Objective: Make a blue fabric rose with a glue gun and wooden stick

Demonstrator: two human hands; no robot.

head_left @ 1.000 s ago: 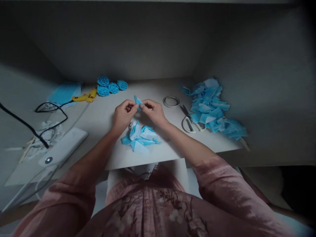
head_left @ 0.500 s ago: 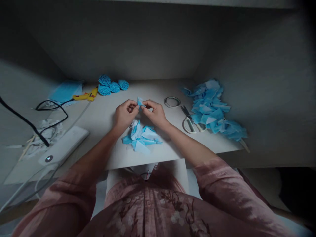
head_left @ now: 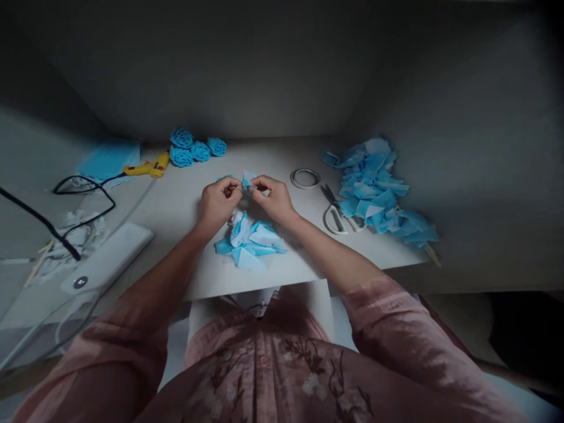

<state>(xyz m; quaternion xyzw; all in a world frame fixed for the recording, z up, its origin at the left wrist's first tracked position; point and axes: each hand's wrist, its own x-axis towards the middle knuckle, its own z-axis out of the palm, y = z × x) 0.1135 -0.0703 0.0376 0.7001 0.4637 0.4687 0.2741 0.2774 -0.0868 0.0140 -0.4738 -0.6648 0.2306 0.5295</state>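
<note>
Above the middle of the table, both hands meet at a small folded piece of thin blue fabric [head_left: 248,178]. My right hand [head_left: 274,198] is closed and pinches it between thumb and fingers. My left hand [head_left: 219,202] is also closed, with its fingertips at the left edge of the same piece. Just behind the left hand, a bit of blue material [head_left: 225,177] shows. Between my forearms lies a loose pile of cut blue and white fabric pieces [head_left: 251,241].
Several rolled blue fabric roses [head_left: 181,156] and a yellow glue gun [head_left: 152,166] lie back left. A white power bank [head_left: 112,258] with cables sits left. To the right are a tape roll [head_left: 305,186], scissors [head_left: 328,195] and a heap of blue scraps [head_left: 374,182].
The whole scene has shifted slightly left and up with the camera. Both hands keep their pinch at the blue piece, and a blue bit now shows behind the left hand.
</note>
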